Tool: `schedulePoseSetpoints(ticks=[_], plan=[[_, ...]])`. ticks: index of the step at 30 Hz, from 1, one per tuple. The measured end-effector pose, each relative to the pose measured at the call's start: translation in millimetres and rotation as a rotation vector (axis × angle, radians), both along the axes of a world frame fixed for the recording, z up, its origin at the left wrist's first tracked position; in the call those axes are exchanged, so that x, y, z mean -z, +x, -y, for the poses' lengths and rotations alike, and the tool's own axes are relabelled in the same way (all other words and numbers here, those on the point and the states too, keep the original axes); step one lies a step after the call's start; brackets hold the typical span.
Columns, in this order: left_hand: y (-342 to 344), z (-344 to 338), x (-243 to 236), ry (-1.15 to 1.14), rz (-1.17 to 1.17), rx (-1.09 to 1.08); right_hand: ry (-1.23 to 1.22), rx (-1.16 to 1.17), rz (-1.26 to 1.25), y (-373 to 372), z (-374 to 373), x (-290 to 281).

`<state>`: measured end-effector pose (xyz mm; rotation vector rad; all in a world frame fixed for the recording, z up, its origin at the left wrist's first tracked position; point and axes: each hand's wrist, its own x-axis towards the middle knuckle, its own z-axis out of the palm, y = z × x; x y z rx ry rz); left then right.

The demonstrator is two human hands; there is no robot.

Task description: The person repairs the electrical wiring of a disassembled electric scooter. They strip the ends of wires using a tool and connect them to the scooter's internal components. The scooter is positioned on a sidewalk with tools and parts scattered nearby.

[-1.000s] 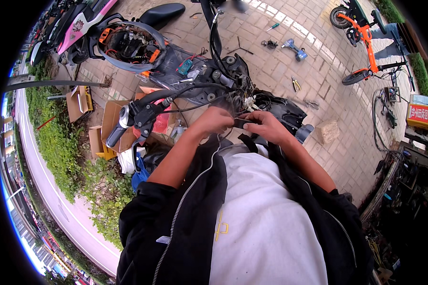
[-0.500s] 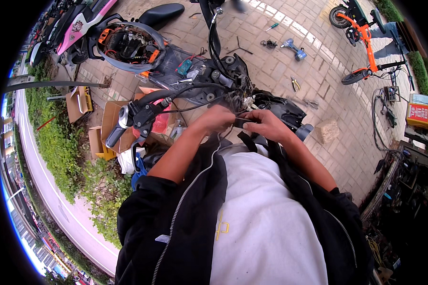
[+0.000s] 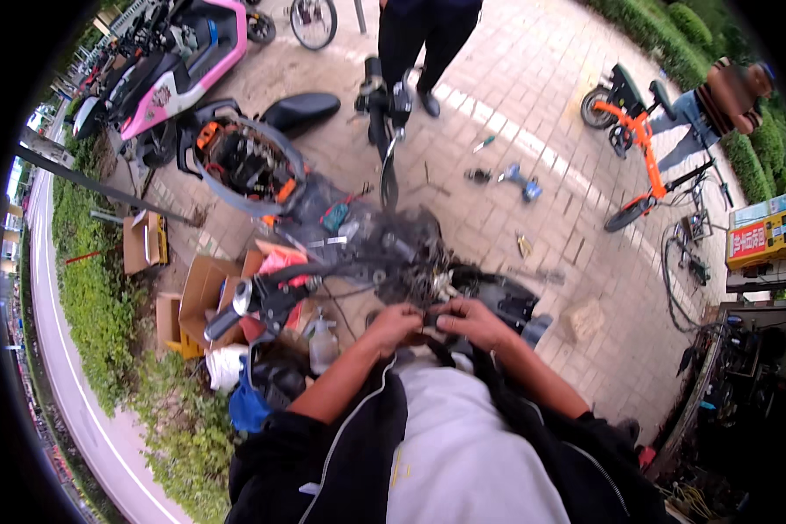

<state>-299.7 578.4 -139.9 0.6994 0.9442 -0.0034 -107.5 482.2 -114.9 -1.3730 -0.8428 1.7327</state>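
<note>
Close in front of my body, my left hand (image 3: 396,327) and my right hand (image 3: 468,320) nearly meet, both closed with fingers pinched. A small black part (image 3: 431,321) sits between the fingertips, gripped by my right hand; its kind is too small and blurred to tell. What my left fingers pinch is hidden. Just beyond my hands stands a stripped scooter (image 3: 358,236), with loose wiring (image 3: 432,278) bared at its front. Its handlebar grip (image 3: 224,324) juts out to the left of my left hand, and a black front panel (image 3: 498,293) lies past my right hand.
On the paving lie a blue power drill (image 3: 520,182), a screwdriver (image 3: 484,143), pliers (image 3: 524,245) and a stone block (image 3: 583,320). At left are cardboard boxes (image 3: 203,293) and a spray bottle (image 3: 322,345). A person (image 3: 424,39) stands beyond the scooter; another is beside an orange bike (image 3: 642,148).
My view has tilted up, so the scene sits lower and a person in dark trousers shows at the top. My hands stay together at the small black part.
</note>
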Motion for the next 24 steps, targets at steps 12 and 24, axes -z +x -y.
schedulePoseSetpoints(ticks=[12,24], plan=[[2.3,-5.1,15.4,-0.183,0.06,-0.078,-0.181,0.153,-0.419,4.7,-4.4,27.0],[8.0,-15.8,32.2,0.089,0.09,0.28,-0.08,0.029,0.124,-9.1,-7.2,-8.4]])
